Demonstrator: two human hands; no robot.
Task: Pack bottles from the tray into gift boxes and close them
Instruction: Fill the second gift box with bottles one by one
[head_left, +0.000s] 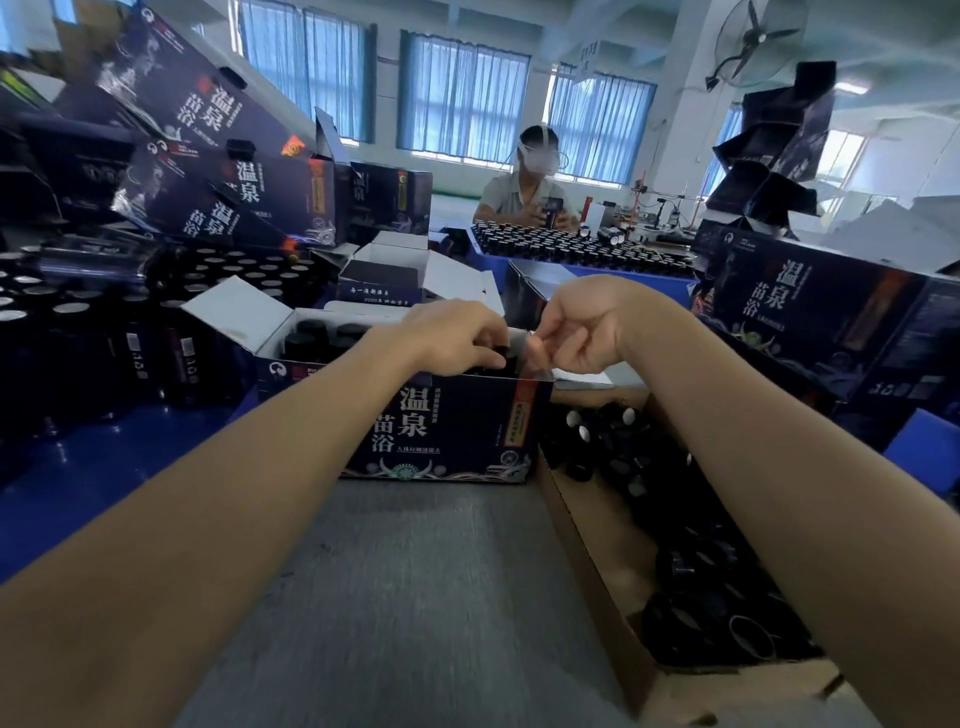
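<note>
open gift box (441, 426), dark bottles (311, 336) inside

Only the person's two arms show, and both are bare: the left forearm (234, 493) runs uncovered from the lower left edge up to the left hand (457, 338), and the right forearm (779, 467) likewise from the lower right edge up to the right hand (576, 332). The skin looks smooth along both, and the hands are bare as well (the fingertips are too blurred to tell anything of the nails). The wide lens renders each arm broad near the camera and narrow at the wrist.
</note>
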